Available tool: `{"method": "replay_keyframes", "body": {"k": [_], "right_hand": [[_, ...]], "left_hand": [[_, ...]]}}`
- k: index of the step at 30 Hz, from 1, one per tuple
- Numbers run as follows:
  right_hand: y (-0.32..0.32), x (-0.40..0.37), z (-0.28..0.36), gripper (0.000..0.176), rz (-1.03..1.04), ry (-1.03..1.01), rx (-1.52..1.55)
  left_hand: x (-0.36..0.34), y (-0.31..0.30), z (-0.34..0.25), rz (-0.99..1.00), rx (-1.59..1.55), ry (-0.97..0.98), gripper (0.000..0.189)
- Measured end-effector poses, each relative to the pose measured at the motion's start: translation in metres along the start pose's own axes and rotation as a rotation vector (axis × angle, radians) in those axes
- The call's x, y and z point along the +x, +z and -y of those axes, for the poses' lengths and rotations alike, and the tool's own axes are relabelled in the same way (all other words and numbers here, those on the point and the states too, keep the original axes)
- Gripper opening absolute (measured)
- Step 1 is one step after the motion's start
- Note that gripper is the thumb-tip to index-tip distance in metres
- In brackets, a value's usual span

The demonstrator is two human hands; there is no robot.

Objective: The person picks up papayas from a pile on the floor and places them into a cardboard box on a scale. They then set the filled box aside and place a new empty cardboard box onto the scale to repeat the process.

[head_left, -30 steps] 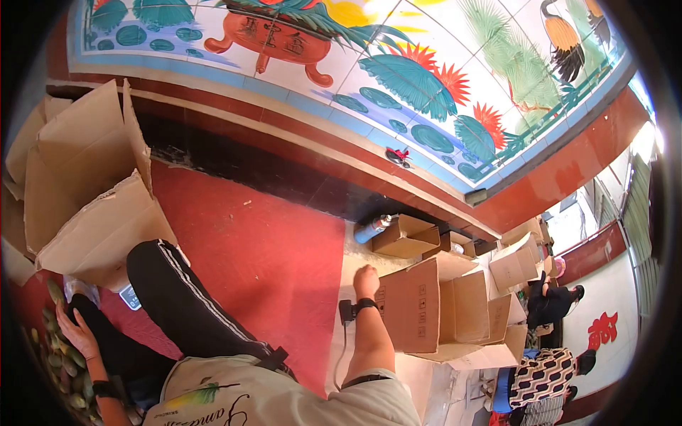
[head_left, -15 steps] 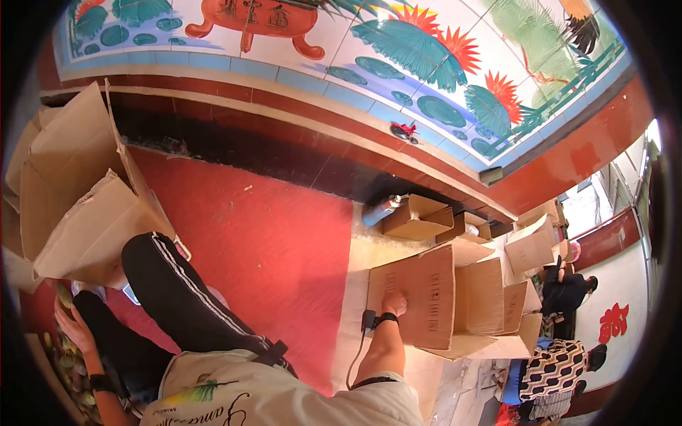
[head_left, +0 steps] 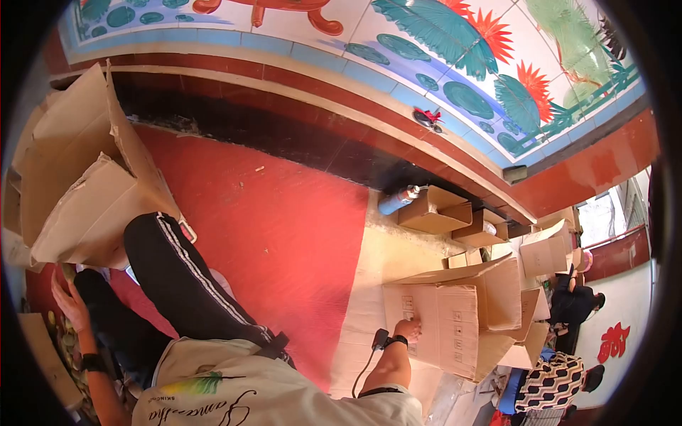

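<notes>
My right hand (head_left: 408,329), a dark band on its wrist, is curled against a printed cardboard box (head_left: 457,323) on the floor to the right. It appears to grip a flap; the fingertips are partly hidden. My left hand (head_left: 69,304) is at the far left, beside my bent leg. At its fingers is a small greenish-brown oblong item (head_left: 69,271), just below a tall open cardboard box (head_left: 92,209). Below that hand lies a pile of similar items (head_left: 64,337), partly hidden by my arm. What the tall box holds is not visible.
Behind the printed box stand several more open cartons (head_left: 435,209) and a blue bottle (head_left: 399,200) by the wall. Red floor covering (head_left: 263,234) lies in the middle. Two people, one in dark clothes (head_left: 572,304) and one in a patterned top (head_left: 550,380), are at the right.
The printed box has turned and tilted under my right hand, so more of its side shows. My left hand has moved slightly up toward the tall box. The camera view has shifted a little.
</notes>
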State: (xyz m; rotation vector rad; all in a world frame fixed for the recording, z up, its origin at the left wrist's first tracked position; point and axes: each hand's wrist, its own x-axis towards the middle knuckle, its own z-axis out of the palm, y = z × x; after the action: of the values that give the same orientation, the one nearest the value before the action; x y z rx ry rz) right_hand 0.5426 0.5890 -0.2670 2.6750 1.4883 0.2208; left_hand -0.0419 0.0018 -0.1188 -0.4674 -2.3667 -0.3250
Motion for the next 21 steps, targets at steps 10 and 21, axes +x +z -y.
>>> {"method": "replay_keyframes", "body": {"k": [10,21], "right_hand": [[-0.057,-0.001,0.083,0.025,-0.058,-0.744,0.044],[0.016,0.108,0.024,0.052,0.007,-0.543,-0.472]], "left_hand": [[-0.003,-0.007,-0.008,0.02,0.022,-0.116,0.042],[0.016,-0.035,-0.034,-0.161,-0.071,-0.253,0.042]]}}
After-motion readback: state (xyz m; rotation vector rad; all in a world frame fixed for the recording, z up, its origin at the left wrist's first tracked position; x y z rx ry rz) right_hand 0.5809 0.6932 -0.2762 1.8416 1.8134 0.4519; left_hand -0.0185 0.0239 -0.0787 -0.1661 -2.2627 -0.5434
